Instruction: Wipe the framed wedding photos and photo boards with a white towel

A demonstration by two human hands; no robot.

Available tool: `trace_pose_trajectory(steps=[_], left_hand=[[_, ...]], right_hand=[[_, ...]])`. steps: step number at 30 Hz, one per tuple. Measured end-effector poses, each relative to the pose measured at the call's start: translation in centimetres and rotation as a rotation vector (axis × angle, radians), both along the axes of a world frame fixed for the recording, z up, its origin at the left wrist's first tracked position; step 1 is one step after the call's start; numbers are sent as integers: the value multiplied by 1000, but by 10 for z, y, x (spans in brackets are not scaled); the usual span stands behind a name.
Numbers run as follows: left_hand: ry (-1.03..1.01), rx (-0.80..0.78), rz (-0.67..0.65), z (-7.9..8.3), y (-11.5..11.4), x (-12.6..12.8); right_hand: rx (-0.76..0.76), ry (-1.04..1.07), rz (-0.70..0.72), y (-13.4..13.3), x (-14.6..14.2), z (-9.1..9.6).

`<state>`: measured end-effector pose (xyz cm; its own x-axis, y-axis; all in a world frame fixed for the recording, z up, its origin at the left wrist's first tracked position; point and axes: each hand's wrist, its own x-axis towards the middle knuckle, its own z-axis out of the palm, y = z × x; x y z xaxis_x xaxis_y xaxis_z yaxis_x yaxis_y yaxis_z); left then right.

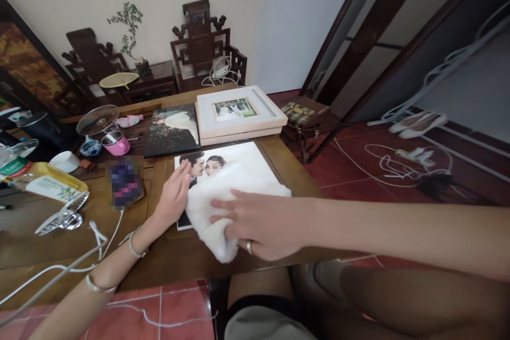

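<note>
The wooden worktop (167, 260) fills the left and middle of the frame, running from its lower left up to the chairs at the back. At its centre, in front of you, lies the large photo print (255, 162), flat and face up, with its near edge close to the worktop's front edge. Just behind it, in the upper middle, sits the white framed picture (239, 111), and a dark photo print (172, 130) lies touching that frame's left side. The white cloth (223, 199) is spread over the lower half of the large photo print, its lower end bunched up and hanging past the print's near edge. Your right hand (258, 226) comes in from the right and lies on the cloth, its grip loosely closed: forefinger stretched out over the top, the other fingers curled round the bunched part. Your left hand (173, 196) rests at the print's left edge, its grip open and flat, fingers together and holding nothing. A pink mug (116, 143) stands at centre left, well apart from both hands.
</note>
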<state>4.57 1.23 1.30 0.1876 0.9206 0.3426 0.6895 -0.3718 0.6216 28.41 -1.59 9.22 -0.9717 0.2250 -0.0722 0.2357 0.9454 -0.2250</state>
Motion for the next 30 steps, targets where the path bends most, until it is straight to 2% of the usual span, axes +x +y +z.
trace_pose_trajectory(steps=[3, 6, 10, 16, 18, 21, 25, 27, 30], left_hand=[[136, 22, -102, -9, 2, -6], [181, 77, -152, -12, 3, -9], [175, 128, -211, -12, 3, -6], [171, 135, -215, -7, 2, 0], [179, 131, -211, -5, 1, -1], [210, 113, -213, -2, 1, -3], [205, 106, -224, -1, 0, -7], [194, 113, -232, -2, 0, -11], [176, 130, -235, -4, 0, -19]], right_hand=[[-47, -100, -154, 13, 6, 10], [-64, -170, -337, 34, 11, 15], [-125, -79, -472, 66, 12, 9], [-317, 169, -466, 89, -16, 4], [-304, 167, -411, 92, -34, 6], [-165, 138, -329, 95, -62, 6], [-85, 115, -298, 99, -84, 5], [-106, 111, -315, 99, -86, 7], [-258, 105, -370, 98, -79, 11]])
